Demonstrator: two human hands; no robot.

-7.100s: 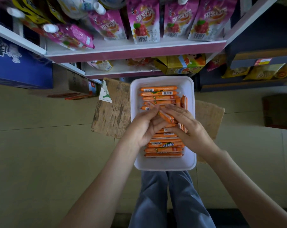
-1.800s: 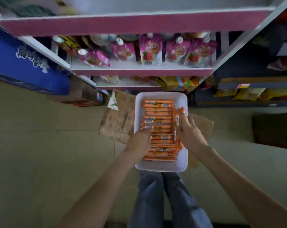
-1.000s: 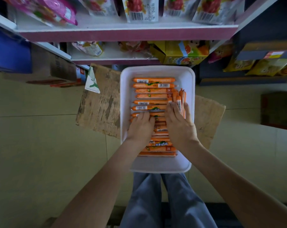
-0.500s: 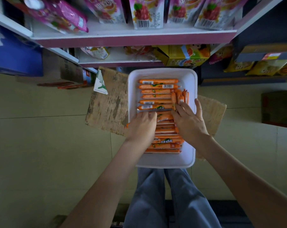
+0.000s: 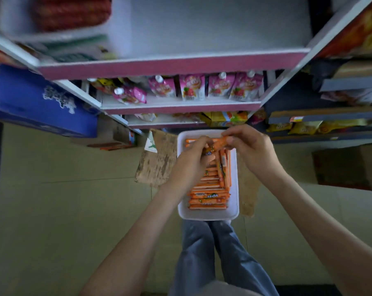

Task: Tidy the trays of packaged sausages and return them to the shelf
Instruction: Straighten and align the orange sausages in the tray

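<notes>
Head view, looking down: one orange packaged sausage (image 5: 220, 144) raised off the pile, over the far end of the white tray (image 5: 234, 210). Pinched at its right end between thumb and fingertips of the right hand (image 5: 253, 150); gripped near its other end by the curled fingers of the left hand (image 5: 191, 163). Slightly tilted, right end higher. Both hands closed on this same sausage, neither on the tray's rim.

Underneath, inside the tray: a stack of orange sausages (image 5: 207, 196) laid crosswise, running from the near end up under the hands. Beside it, a few lengthwise sausages (image 5: 224, 167) along the right wall. Printing on the wrappers too blurred to read.

Under the tray, a worn piece of cardboard (image 5: 157, 165) flat on the tiled floor (image 5: 63, 210), sticking out to left and right. At the tray's near end, the person's legs in blue jeans (image 5: 200, 253).

Beyond the far end, a shelf unit with pink-edged boards (image 5: 172, 66). On the top board, far left, a blurred tray of red sausages (image 5: 72, 11). On the middle board, a row of pink spouted pouches (image 5: 191, 87), most upright, one tipped over at the left. On the lowest board, yellow boxes (image 5: 225, 119).

Left of the shelves, a blue carton (image 5: 37, 103) with white lettering. To the right, a darker rack with yellow packets (image 5: 298, 127), and a brown carton (image 5: 349, 167) on the floor.
</notes>
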